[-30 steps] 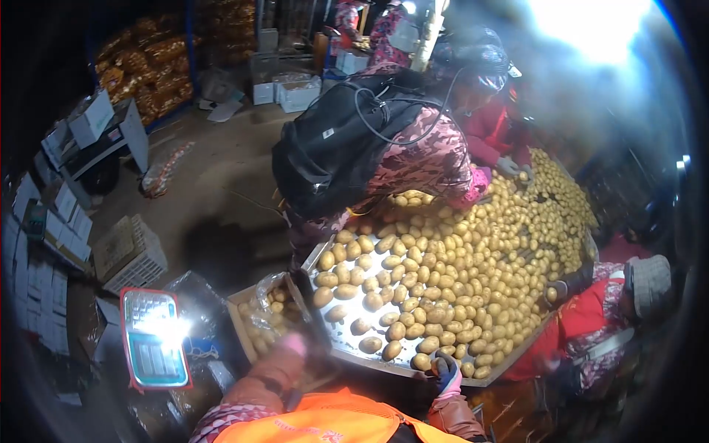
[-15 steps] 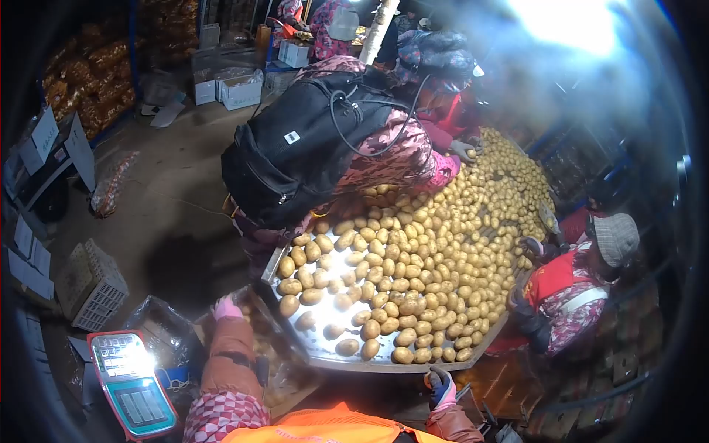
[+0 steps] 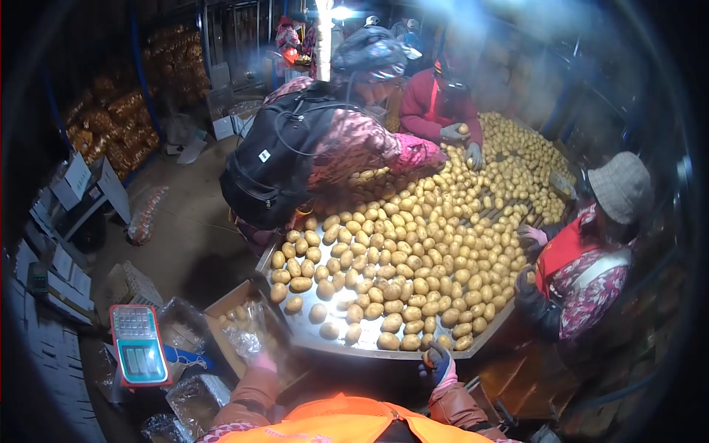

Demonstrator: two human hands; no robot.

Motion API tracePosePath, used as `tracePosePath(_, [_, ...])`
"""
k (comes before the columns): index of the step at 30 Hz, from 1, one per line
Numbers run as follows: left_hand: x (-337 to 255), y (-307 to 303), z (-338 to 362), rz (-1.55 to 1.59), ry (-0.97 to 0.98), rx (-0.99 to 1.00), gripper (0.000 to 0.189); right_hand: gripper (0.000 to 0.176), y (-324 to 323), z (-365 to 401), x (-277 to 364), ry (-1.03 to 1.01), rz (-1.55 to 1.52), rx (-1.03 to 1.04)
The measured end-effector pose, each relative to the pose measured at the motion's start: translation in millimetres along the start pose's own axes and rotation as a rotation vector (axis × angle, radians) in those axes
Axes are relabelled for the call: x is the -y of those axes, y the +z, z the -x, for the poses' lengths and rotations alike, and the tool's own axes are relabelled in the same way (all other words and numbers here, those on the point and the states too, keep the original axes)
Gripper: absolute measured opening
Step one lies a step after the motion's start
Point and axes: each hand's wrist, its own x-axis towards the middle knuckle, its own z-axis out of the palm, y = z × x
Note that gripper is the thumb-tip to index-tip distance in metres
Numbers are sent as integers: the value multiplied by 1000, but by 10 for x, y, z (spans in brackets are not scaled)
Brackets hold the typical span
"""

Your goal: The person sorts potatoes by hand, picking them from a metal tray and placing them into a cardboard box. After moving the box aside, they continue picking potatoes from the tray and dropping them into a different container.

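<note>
My left hand [image 3: 263,362], in a pink glove, is low at the near side of a cardboard box [image 3: 216,314]. A clear plastic bag [image 3: 246,340] lies in the box just ahead of it, over potatoes; the fingers are blurred against the plastic. My right hand [image 3: 439,363], in a dark-and-pink glove, is at the near rim of a metal sorting table [image 3: 299,325]. Its fingers are curled, and a tan piece of potato [image 3: 425,357] shows between them. Many loose potatoes [image 3: 399,273] cover the table top.
A scale [image 3: 139,345] stands left of the box, near plastic-lined boxes [image 3: 198,404]. Across the table leans a person with a black backpack [image 3: 269,159]. Another person in red [image 3: 425,107] handles potatoes at the far side; a person in a grey hat [image 3: 620,188] works at right.
My left hand has come back from the box's far left edge to its near side, and the bag now shows. My right hand stays by the rim. The view has shifted.
</note>
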Motion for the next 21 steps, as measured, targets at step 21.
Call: tracePosePath(21, [-1445, -683, 1681, 186, 430, 393, 33, 36, -34, -59, 833, 265, 408, 644])
